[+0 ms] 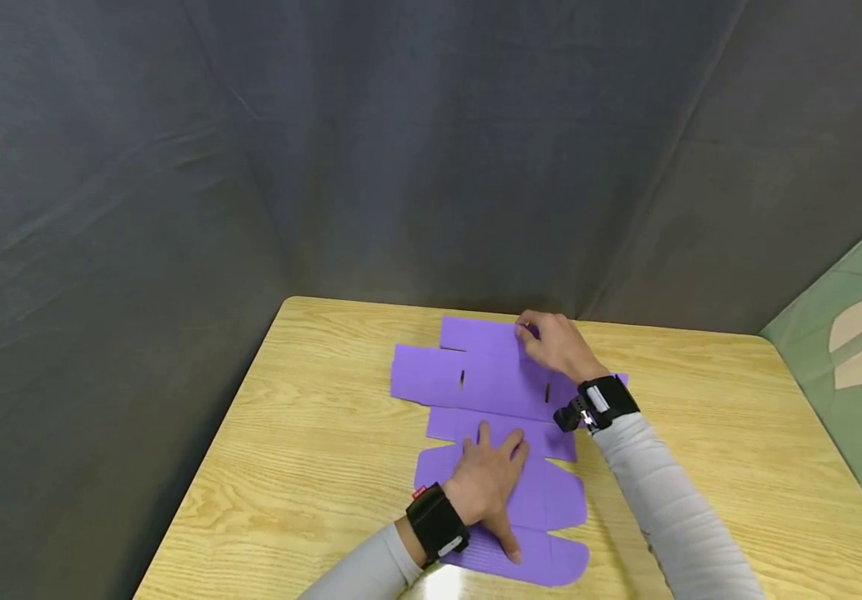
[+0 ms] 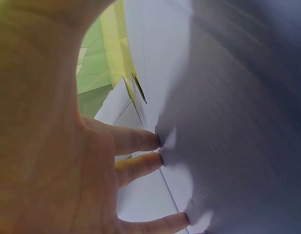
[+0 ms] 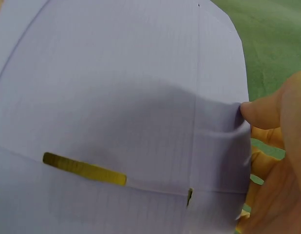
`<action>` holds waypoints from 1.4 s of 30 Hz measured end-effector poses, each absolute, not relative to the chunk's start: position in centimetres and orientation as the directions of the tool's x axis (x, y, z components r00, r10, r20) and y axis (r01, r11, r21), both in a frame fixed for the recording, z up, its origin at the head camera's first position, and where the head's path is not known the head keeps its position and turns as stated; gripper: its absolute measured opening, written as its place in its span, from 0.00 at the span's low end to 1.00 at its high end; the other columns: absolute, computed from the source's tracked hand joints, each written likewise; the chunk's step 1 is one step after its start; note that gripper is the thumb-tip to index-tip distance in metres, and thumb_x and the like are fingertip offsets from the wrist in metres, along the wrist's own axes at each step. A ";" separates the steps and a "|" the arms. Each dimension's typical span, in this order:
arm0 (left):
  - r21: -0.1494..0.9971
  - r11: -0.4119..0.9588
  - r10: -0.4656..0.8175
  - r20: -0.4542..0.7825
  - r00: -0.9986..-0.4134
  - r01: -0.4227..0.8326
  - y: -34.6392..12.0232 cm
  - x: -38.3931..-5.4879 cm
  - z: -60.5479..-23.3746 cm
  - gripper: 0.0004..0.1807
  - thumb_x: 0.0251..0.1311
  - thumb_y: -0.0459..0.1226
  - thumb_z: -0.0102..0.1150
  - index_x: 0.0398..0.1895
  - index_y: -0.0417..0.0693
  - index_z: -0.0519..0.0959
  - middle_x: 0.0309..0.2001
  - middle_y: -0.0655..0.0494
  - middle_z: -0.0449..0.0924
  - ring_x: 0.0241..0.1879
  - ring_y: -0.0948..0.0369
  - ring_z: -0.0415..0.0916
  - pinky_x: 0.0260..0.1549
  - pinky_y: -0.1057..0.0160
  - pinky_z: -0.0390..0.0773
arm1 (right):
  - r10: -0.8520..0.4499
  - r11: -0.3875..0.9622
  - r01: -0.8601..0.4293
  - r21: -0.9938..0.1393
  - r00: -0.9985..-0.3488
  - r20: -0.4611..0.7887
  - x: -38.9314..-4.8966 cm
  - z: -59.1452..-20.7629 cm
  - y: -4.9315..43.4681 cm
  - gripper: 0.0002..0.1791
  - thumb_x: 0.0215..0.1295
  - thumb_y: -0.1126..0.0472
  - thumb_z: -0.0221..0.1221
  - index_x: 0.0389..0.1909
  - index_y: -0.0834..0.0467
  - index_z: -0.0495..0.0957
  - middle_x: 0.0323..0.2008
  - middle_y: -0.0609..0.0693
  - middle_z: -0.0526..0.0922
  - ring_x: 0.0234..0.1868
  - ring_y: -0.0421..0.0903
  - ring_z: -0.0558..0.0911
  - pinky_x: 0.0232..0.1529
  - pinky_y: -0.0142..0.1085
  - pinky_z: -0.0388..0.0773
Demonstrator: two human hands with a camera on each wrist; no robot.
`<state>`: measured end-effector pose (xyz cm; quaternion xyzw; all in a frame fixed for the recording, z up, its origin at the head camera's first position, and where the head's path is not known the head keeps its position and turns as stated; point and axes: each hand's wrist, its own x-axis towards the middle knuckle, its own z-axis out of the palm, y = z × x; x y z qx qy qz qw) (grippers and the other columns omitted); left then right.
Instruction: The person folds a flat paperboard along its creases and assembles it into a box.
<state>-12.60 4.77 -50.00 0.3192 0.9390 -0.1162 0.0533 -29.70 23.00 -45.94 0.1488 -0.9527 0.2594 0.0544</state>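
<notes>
A purple corrugated cardboard box blank [image 1: 425, 375] lies unfolded on the wooden table, with slots, fold lines and side flaps. My left hand [image 1: 485, 482] rests on its near part with fingers spread, the fingertips touching the board. In the left wrist view, straight fingers [image 2: 138, 168] of that hand meet the cardboard surface. At the far edge, my right hand [image 1: 557, 343] pinches the blank's end panel. The right wrist view shows the thumb [image 3: 262, 112] on the face of the cardboard [image 3: 116, 107] and the other fingers behind its edge.
The wooden table [image 1: 311, 467] extends to both sides of the blank. Dark grey fabric [image 1: 431, 167] hangs behind and to the left of it. A green leaf-patterned cloth [image 1: 851, 358] hangs on the right. Each wrist wears a black strap.
</notes>
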 end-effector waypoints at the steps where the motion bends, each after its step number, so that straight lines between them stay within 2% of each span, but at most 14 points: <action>1: -0.186 0.769 0.586 -0.176 -0.791 0.612 4.8 -12.6 -50.0 0.91 -0.01 0.86 0.73 0.83 0.61 0.60 0.81 0.66 0.58 0.64 0.49 0.67 0.47 0.56 0.81 | -0.254 0.822 -0.308 -0.479 -0.951 0.176 -29.6 -45.9 23.0 0.11 0.78 0.58 0.57 0.47 0.58 0.85 0.38 0.54 0.86 0.38 0.52 0.80 0.41 0.45 0.75; 9: -0.163 0.778 0.576 -0.199 -0.793 0.606 4.7 -12.8 -50.0 0.91 0.01 0.85 0.75 0.84 0.61 0.59 0.82 0.66 0.57 0.67 0.48 0.66 0.51 0.54 0.82 | -0.272 0.815 -0.351 -0.462 -0.935 0.230 -28.2 -45.0 22.4 0.08 0.78 0.60 0.58 0.45 0.57 0.84 0.35 0.53 0.85 0.36 0.52 0.80 0.40 0.45 0.75; 18: -0.146 0.783 0.577 -0.194 -0.793 0.605 4.4 -12.8 -50.0 0.91 0.01 0.85 0.75 0.84 0.60 0.60 0.82 0.65 0.57 0.67 0.48 0.66 0.49 0.54 0.82 | -0.277 0.810 -0.419 -0.410 -0.890 0.362 -26.3 -44.5 21.5 0.07 0.76 0.61 0.59 0.43 0.56 0.85 0.32 0.50 0.87 0.32 0.51 0.82 0.36 0.48 0.77; 21: -0.141 0.780 0.583 -0.192 -0.790 0.610 4.3 -12.7 -49.9 0.91 0.00 0.85 0.75 0.84 0.60 0.60 0.82 0.65 0.57 0.67 0.47 0.66 0.50 0.53 0.82 | -0.277 0.810 -0.434 -0.395 -0.876 0.394 -25.8 -44.5 21.4 0.06 0.76 0.61 0.60 0.42 0.57 0.85 0.32 0.50 0.87 0.32 0.51 0.83 0.39 0.50 0.77; 26: -0.141 0.773 0.592 -0.188 -0.783 0.618 4.3 -12.6 -49.7 0.91 0.01 0.85 0.75 0.84 0.59 0.60 0.82 0.64 0.57 0.67 0.47 0.66 0.51 0.53 0.83 | -0.273 0.809 -0.447 -0.382 -0.861 0.429 -24.9 -44.3 21.3 0.07 0.75 0.62 0.60 0.44 0.59 0.85 0.37 0.55 0.90 0.36 0.54 0.87 0.48 0.55 0.76; 30: -0.145 0.768 0.598 -0.188 -0.779 0.624 4.4 -12.5 -49.7 0.91 0.01 0.85 0.75 0.84 0.58 0.59 0.82 0.64 0.56 0.67 0.47 0.65 0.50 0.53 0.82 | -0.256 0.814 -0.446 -0.373 -0.851 0.458 -24.2 -44.5 21.2 0.08 0.75 0.62 0.60 0.46 0.60 0.86 0.42 0.58 0.91 0.43 0.58 0.89 0.47 0.55 0.75; 42: -0.125 0.769 0.603 -0.182 -0.776 0.627 4.4 -12.6 -49.8 0.90 0.03 0.84 0.76 0.84 0.58 0.60 0.82 0.63 0.58 0.68 0.45 0.65 0.51 0.52 0.82 | -0.267 0.812 -0.481 -0.331 -0.810 0.522 -22.5 -44.3 20.8 0.07 0.75 0.61 0.60 0.44 0.59 0.85 0.41 0.57 0.91 0.42 0.59 0.89 0.46 0.54 0.75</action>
